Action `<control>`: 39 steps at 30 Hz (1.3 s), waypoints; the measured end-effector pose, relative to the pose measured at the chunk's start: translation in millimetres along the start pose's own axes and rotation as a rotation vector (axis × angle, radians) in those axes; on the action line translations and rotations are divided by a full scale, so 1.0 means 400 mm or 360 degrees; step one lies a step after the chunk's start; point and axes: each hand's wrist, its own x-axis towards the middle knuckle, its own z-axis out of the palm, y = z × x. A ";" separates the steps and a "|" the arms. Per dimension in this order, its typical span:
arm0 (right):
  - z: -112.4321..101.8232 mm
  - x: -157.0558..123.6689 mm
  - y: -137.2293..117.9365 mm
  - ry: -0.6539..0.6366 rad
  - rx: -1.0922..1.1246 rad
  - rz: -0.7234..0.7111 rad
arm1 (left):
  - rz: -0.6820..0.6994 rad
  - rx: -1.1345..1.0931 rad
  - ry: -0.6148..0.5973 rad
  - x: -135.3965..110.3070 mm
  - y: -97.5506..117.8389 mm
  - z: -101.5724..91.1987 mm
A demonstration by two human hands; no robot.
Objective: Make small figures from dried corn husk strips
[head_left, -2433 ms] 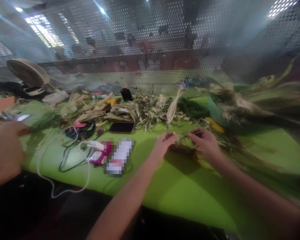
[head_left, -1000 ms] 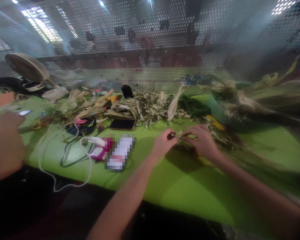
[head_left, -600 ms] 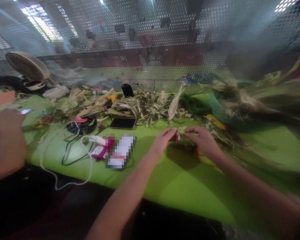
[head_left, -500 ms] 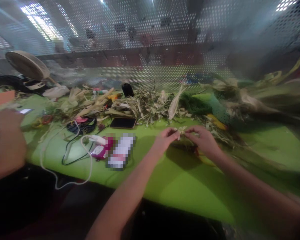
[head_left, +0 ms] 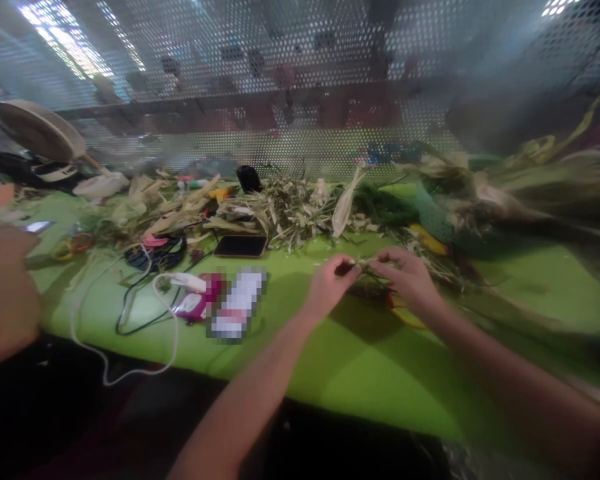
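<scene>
Plant scrap (head_left: pixel 363 264), pinched by both left hand (head_left: pixel 329 285) and right hand (head_left: pixel 407 279), could tear, I judged, if tugged hard.

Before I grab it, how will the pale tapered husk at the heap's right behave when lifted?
Probably light: the husk looks thin and leaf-like. Likely somewhat stiff, perhaps brittle, since it looks dry and holds a tapered shape. It might drag scraps along, as the leafy heap lies right beside it.
</scene>
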 end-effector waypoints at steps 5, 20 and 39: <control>-0.002 -0.003 0.005 -0.0022 0.0024 0.0026 | -0.0040 -0.0095 -0.0009 0.001 -0.014 0.003; -0.001 -0.005 -0.002 -0.0040 0.0069 0.0137 | -0.0107 -0.0319 -0.0044 0.018 -0.043 0.004; -0.011 0.003 -0.013 -0.0014 0.0023 0.0069 | -0.0134 -0.0349 0.0011 0.012 -0.029 0.007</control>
